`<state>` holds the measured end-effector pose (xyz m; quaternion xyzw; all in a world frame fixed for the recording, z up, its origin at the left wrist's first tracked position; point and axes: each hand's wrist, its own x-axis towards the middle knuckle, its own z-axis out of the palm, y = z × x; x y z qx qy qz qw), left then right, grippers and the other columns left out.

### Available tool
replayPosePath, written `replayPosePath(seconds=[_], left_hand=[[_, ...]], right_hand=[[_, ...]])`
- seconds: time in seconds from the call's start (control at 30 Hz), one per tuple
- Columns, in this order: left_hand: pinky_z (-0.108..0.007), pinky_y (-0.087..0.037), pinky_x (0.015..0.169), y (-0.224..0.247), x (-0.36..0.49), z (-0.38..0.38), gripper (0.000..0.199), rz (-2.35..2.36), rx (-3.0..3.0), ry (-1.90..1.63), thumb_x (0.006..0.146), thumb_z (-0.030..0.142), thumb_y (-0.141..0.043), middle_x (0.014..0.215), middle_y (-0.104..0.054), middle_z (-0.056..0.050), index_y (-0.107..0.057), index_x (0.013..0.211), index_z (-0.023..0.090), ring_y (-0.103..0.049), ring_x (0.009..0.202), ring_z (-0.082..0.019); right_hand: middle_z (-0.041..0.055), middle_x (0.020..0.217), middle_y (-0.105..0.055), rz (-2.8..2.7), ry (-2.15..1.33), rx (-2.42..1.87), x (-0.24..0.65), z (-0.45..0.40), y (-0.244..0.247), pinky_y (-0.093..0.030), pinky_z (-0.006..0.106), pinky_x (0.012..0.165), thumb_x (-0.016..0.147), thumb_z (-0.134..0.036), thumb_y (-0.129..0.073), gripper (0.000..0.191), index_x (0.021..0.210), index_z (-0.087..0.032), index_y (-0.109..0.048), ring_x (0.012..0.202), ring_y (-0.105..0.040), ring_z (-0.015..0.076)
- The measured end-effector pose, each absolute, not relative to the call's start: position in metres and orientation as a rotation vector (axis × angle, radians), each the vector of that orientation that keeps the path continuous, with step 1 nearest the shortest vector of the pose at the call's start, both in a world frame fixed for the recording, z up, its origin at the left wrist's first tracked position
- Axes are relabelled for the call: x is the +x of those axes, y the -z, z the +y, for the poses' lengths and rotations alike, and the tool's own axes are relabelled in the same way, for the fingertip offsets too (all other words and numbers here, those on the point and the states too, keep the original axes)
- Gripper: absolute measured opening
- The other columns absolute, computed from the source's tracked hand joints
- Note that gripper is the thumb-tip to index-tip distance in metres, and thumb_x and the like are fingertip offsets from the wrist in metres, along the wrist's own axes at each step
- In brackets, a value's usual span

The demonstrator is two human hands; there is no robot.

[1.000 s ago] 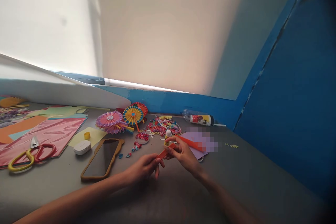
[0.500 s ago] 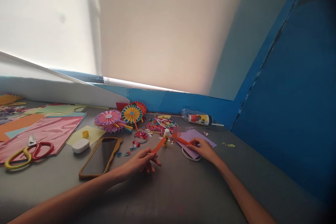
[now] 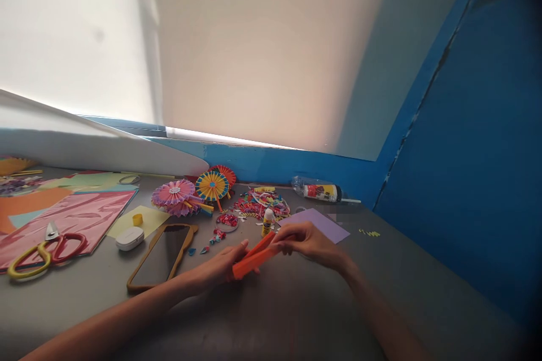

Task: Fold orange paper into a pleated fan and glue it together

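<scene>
My left hand (image 3: pixel 219 266) and my right hand (image 3: pixel 305 240) meet above the grey table, both pinching an orange paper strip (image 3: pixel 254 256). The strip looks doubled over into two layers, with its end toward my left palm. A glue stick (image 3: pixel 267 222) with a white cap stands just beyond my fingers. Past my right hand lies a lilac paper sheet (image 3: pixel 315 224), which neither hand touches. A small dish of red paper bits (image 3: pixel 227 221) sits beyond my left hand.
Paper rosettes (image 3: pixel 174 197) and a heap of colourful paper scraps (image 3: pixel 263 205) lie at the back. On the left are a phone in a tan case (image 3: pixel 161 256), yellow-handled scissors (image 3: pixel 46 254) on a pink sheet (image 3: pixel 91 217), and a white case (image 3: pixel 129 238).
My right hand has moved back from the lilac sheet to the strip, and both hands now hold it. The strip has swung lower and closer to me.
</scene>
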<state>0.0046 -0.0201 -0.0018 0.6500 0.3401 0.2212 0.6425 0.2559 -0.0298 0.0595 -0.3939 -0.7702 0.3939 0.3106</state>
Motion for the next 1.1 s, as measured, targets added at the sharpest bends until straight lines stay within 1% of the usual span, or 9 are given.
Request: replayPosePath(seconds=[0.13, 0.3, 0.4, 0.47, 0.6, 0.67, 0.83, 1.0, 1.1], left_hand=[[-0.026, -0.035, 0.064, 0.001, 0.006, -0.019, 0.072, 0.653, 1.408, -0.473, 0.091, 0.068, -0.02, 0.093, -0.067, -0.008, -0.066, 0.107, 0.015, -0.056, 0.076, -0.017], [-0.022, -0.035, 0.058, 0.0, 0.008, -0.022, 0.049, 0.612, 1.529, -0.47, 0.089, 0.058, -0.05, 0.102, -0.066, -0.008, -0.058, 0.114, 0.016, -0.059, 0.074, -0.014], [-0.02, -0.034, 0.055, 0.0, 0.007, -0.021, 0.048, 0.613, 1.562, -0.469, 0.089, 0.057, -0.051, 0.104, -0.065, -0.008, -0.056, 0.113, 0.015, -0.056, 0.069, -0.011], [-0.02, -0.035, 0.056, 0.001, 0.005, -0.019, 0.046, 0.596, 1.585, -0.48, 0.09, 0.055, -0.05, 0.105, -0.064, -0.008, -0.056, 0.113, 0.016, -0.055, 0.069, -0.01], [-0.021, -0.037, 0.062, 0.002, 0.004, -0.02, 0.042, 0.548, 1.671, -0.477, 0.093, 0.049, -0.048, 0.106, -0.063, -0.008, -0.054, 0.117, 0.016, -0.053, 0.072, -0.011], [-0.023, -0.039, 0.065, 0.001, 0.003, -0.023, 0.04, 0.547, 1.71, -0.479, 0.094, 0.047, -0.048, 0.106, -0.062, -0.009, -0.053, 0.118, 0.016, -0.053, 0.073, -0.011], [-0.025, -0.044, 0.07, -0.002, 0.003, -0.028, 0.036, 0.565, 1.822, -0.487, 0.096, 0.046, -0.044, 0.107, -0.06, -0.008, -0.054, 0.116, 0.017, -0.053, 0.076, -0.013], [-0.022, -0.04, 0.063, 0.004, 0.004, -0.023, 0.037, 0.697, 2.048, -0.581, 0.098, 0.045, -0.036, 0.083, -0.058, -0.002, -0.059, 0.108, 0.016, -0.049, 0.07, -0.013], [-0.021, -0.04, 0.061, 0.008, 0.004, -0.021, 0.038, 0.701, 2.081, -0.575, 0.099, 0.042, -0.033, 0.082, -0.059, -0.002, -0.056, 0.115, 0.017, -0.049, 0.067, -0.013]], right_hand=[[0.0037, 0.084, -0.067, -2.106, -0.914, -1.07, 0.235, -0.028, -0.049, -0.049, 0.028, 0.065, 0.084, -0.037, -0.064, 0.019, 0.086, -0.022, -0.076, 0.072, -0.061, 0.0177], [0.0034, 0.089, -0.065, -2.063, -0.779, -1.099, 0.235, -0.021, -0.039, -0.048, 0.026, 0.067, 0.084, -0.031, -0.065, 0.014, 0.089, -0.023, -0.075, 0.079, -0.061, 0.0172], [0.0037, 0.103, -0.063, -1.945, -0.694, -1.151, 0.238, -0.019, -0.037, -0.048, 0.027, 0.067, 0.078, -0.035, -0.071, 0.029, 0.105, -0.024, -0.069, 0.078, -0.06, 0.0161], [0.004, 0.102, -0.064, -1.905, -0.768, -1.187, 0.241, -0.018, -0.035, -0.048, 0.028, 0.065, 0.074, -0.038, -0.076, 0.042, 0.112, -0.024, -0.065, 0.075, -0.059, 0.0159], [0.0018, 0.078, -0.066, -1.89, -1.045, -1.097, 0.244, -0.021, -0.032, -0.048, 0.027, 0.064, 0.077, -0.042, -0.072, 0.031, 0.095, -0.018, -0.066, 0.069, -0.059, 0.0151], [0.0014, 0.073, -0.066, -1.861, -1.075, -1.067, 0.244, -0.023, -0.03, -0.047, 0.026, 0.062, 0.078, -0.042, -0.071, 0.028, 0.087, -0.017, -0.064, 0.065, -0.058, 0.0142], [0.0002, 0.067, -0.064, -1.836, -1.023, -1.078, 0.24, -0.026, -0.029, -0.044, 0.025, 0.058, 0.077, -0.043, -0.072, 0.028, 0.078, -0.017, -0.062, 0.06, -0.055, 0.0131], [-0.0013, 0.066, -0.061, -1.836, -0.979, -1.083, 0.237, -0.028, -0.026, -0.04, 0.024, 0.055, 0.076, -0.044, -0.073, 0.029, 0.076, -0.017, -0.061, 0.06, -0.053, 0.0126], [-0.002, 0.064, -0.059, -1.823, -0.967, -1.111, 0.236, -0.028, -0.023, -0.038, 0.024, 0.054, 0.074, -0.045, -0.074, 0.031, 0.074, -0.018, -0.059, 0.06, -0.052, 0.0127]])
